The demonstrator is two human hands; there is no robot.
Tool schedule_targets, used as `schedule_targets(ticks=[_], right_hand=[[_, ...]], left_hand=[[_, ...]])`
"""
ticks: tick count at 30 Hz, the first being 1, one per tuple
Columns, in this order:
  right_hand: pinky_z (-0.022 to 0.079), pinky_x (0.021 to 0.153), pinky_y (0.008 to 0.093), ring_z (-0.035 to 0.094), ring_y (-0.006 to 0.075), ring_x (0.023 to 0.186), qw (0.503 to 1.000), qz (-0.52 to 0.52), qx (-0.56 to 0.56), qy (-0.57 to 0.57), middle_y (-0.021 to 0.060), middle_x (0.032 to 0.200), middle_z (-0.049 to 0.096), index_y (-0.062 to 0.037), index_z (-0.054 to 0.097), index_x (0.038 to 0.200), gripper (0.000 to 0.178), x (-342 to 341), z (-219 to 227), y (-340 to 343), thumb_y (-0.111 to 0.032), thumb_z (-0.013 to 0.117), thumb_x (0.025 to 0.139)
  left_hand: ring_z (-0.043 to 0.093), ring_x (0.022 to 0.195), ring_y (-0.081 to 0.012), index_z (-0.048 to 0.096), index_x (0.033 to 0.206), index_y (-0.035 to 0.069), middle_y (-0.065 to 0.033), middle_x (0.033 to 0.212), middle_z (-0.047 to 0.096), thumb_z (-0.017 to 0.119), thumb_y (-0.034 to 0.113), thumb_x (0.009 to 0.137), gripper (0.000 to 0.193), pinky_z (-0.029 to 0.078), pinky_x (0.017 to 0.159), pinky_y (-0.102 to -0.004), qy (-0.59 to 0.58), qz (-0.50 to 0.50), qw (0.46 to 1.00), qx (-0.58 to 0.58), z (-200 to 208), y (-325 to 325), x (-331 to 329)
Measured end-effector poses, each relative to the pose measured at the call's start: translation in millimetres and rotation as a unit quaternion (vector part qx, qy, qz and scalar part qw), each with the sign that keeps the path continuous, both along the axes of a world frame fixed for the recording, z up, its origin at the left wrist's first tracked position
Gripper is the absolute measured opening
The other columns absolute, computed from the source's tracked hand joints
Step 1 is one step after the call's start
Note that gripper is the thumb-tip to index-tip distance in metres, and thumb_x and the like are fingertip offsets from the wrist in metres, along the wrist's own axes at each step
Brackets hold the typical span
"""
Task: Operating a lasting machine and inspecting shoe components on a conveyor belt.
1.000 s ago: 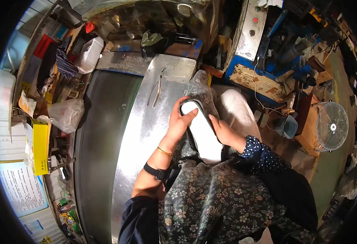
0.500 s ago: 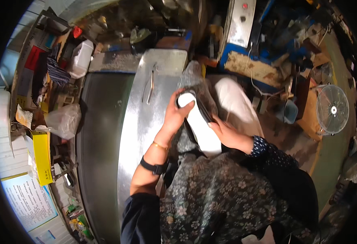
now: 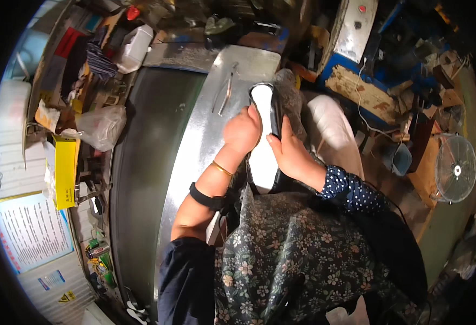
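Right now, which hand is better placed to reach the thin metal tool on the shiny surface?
Probably the left hand: it is nearer the metal tool, on the same side of the white sole-shaped piece. The right hand, on the other side, would likely reach across.

White ribbed wall (image 3: 13, 174) seen at left, notice sheet (image 3: 35, 230) mounted on it. Metal worktop (image 3: 197, 138) brightly lit, flanked by dark belt-like surface (image 3: 148, 162). Greenish floor (image 3: 448, 230) edged by yellowish line (image 3: 426, 225) at right.
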State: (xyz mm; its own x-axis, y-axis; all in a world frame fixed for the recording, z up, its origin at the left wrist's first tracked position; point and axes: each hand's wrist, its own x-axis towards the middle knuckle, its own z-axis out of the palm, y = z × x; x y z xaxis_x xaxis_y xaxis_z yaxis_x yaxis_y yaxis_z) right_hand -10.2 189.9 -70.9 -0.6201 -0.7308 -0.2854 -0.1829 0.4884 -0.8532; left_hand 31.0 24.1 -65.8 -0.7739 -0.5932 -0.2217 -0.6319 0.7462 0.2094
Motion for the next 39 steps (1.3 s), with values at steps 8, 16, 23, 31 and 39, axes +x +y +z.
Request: schedule_targets(ticks=[8, 16, 23, 31, 39], right_hand=[[0.044, 0.101, 0.0422, 0.052, 0.0466, 0.123, 0.979, -0.058, -0.189, 0.043, 0.0368, 0.132, 0.05, 0.0091, 0.025, 0.147, 0.058, -0.1, -32.1, 2.7, -0.022, 0.047, 0.103], [0.036, 0.109, 0.0293, 0.044, 0.0202, 0.135, 0.927, 0.011, -0.297, -0.227, 0.0159, 0.148, 0.045, 0.0019, 0.027, 0.152, 0.065, -51.7, 5.5, -9.5, -0.029, 0.054, 0.103], [0.035, 0.108, 0.0266, 0.046, 0.0125, 0.13, 0.889, -0.1, -0.306, -0.325, 0.0085, 0.146, 0.047, -0.0007, 0.032, 0.152, 0.07, -77.4, 107.3, 110.4, -0.001, 0.059, 0.088], [0.034, 0.11, 0.0322, 0.048, 0.0285, 0.133, 0.884, -0.227, -0.146, 0.383, 0.0219, 0.141, 0.049, 0.0032, 0.057, 0.132, 0.07, -245.1, 147.9, 245.0, -0.019, 0.08, 0.07], [0.043, 0.101, 0.0361, 0.046, 0.0364, 0.136, 0.807, -0.4, 0.033, 0.433, 0.0368, 0.148, 0.035, -0.0175, 0.061, 0.135, 0.068, -387.9, 179.9, 311.2, -0.029, 0.08, 0.07]], left_hand=[[0.064, 0.109, -0.0344, 0.039, 0.142, -0.008, -0.0224, 0.126, 0.062, 0.035, 0.036, 0.107, 0.056, 0.051, 0.092, -0.0399, 0.237, 0.033, 0.956, 0.167, -27.0, 36.8, 43.5], [0.063, 0.11, -0.0291, 0.052, 0.134, 0.001, -0.0139, 0.122, 0.064, 0.033, 0.049, 0.105, 0.059, 0.05, 0.099, -0.0391, 0.366, 0.28, 0.419, 0.782, 9.3, 7.4, 7.3], [0.055, 0.123, -0.0212, 0.044, 0.144, 0.001, -0.0076, 0.134, 0.059, 0.054, 0.033, 0.1, 0.055, 0.039, 0.109, -0.0358, 0.371, 0.03, 0.62, 0.691, 34.1, 62.3, 28.9], [0.066, 0.102, -0.0144, 0.062, 0.123, -0.001, -0.0103, 0.113, 0.071, 0.068, 0.004, 0.09, 0.034, 0.051, 0.091, -0.0286, 0.223, -0.223, 0.856, 0.409, -36.4, 43.2, 73.2], [0.068, 0.098, -0.0152, 0.066, 0.117, 0.0, -0.0116, 0.108, 0.073, 0.064, 0.004, 0.093, 0.025, 0.052, 0.088, -0.027, 0.281, -0.088, 0.837, 0.461, -58.2, 56.3, 61.8]])
